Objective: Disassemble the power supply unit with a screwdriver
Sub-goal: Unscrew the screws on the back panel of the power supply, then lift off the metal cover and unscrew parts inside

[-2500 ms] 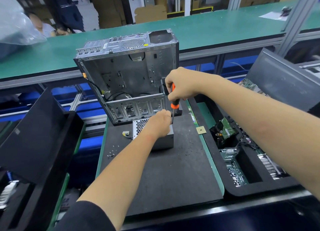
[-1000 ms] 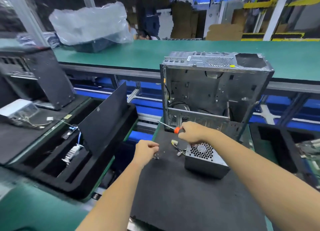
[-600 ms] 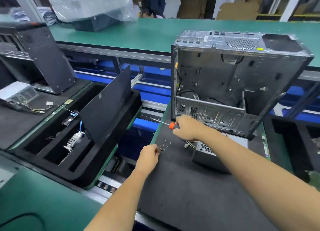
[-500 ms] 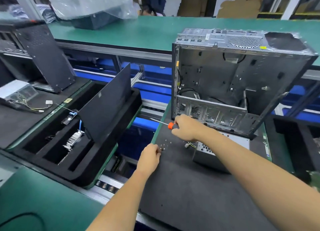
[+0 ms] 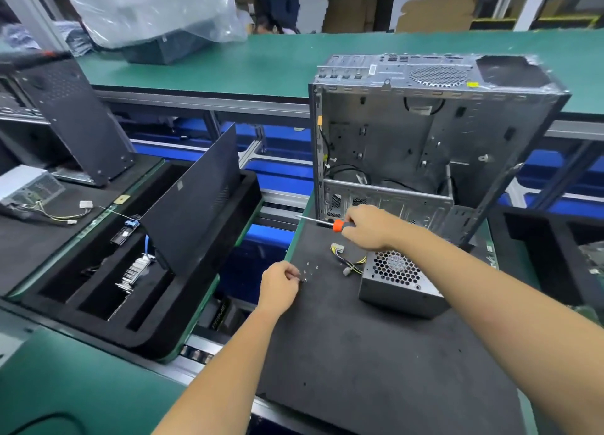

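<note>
Tiny silver screws (image 5: 309,268) beside the power supply (image 5: 397,282) could roll away; left hand (image 5: 279,287) pinches one, right hand (image 5: 367,227) grips the screwdriver (image 5: 330,223).

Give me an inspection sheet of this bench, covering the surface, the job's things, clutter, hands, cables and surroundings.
Surface: black mat, bare at the near end.
Job's things: power supply lying on the mat, fan grille up; screwdriver held above the mat; loose screws beside the left hand.
Clutter: nothing seen.
Hands: right hand grips the screwdriver; left hand pinches a screw at the mat's edge.
Cables: power supply's wires trailing left.
Surroundings: open computer case behind; foam tray to the left.
</note>
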Motion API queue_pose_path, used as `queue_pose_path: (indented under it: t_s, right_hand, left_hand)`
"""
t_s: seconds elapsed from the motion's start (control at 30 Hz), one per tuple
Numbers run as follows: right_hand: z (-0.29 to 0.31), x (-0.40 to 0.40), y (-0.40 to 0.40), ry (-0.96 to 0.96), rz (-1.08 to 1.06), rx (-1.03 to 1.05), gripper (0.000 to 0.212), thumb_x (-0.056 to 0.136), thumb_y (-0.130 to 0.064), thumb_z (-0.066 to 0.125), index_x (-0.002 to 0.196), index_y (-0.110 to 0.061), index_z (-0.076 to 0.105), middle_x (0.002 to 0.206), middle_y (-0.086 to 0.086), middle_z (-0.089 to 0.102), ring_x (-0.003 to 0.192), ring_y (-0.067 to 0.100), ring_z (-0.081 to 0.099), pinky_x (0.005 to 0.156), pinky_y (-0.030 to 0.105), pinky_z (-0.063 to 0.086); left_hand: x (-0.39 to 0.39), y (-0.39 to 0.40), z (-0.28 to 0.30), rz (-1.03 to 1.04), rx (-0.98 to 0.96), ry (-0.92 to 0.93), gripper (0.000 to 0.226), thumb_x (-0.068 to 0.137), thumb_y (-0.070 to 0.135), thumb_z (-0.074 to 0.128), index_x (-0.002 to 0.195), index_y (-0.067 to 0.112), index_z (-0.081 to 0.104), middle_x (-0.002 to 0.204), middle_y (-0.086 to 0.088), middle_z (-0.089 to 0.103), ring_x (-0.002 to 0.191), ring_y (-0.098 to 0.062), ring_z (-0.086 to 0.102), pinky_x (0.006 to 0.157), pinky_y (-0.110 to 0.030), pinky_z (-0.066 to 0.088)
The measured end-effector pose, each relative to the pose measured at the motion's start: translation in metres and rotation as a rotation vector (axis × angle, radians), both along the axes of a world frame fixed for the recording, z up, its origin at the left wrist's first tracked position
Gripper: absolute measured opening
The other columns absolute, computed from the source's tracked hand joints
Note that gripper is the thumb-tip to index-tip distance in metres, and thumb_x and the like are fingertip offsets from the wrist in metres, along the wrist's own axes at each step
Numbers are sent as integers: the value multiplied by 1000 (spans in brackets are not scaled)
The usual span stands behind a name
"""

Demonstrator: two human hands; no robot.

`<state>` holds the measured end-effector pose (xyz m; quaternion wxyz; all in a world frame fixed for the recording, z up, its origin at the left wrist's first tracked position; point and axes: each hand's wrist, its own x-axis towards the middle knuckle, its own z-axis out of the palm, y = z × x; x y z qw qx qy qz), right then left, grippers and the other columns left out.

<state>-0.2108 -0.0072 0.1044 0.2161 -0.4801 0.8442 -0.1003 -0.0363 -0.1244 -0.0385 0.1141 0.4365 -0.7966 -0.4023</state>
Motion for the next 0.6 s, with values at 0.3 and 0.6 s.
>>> queue_pose_path:
  t_s: [0.3, 0.6]
  right_hand:
    - [25, -44, 59, 58, -218, -4, 17, 95, -23, 50, 84, -15, 41, 80, 3, 51, 66, 16, 43, 56, 33, 33]
    - [-1, -77, 145, -208, -537, 143, 33, 97, -19, 45, 67, -7, 48, 62, 9, 51, 46, 19, 45, 46, 20, 34]
  left_hand:
    - [-100, 55, 84, -203, 273, 27, 27, 95, 33, 48, 77, 15, 56, 83, -10, 62, 70, -24, 58, 72, -41, 56]
    - [-119, 73, 88, -145, 612, -200, 75, 84, 75, 35, 138, 24, 42, 136, -7, 48, 110, -25, 54, 90, -39, 47]
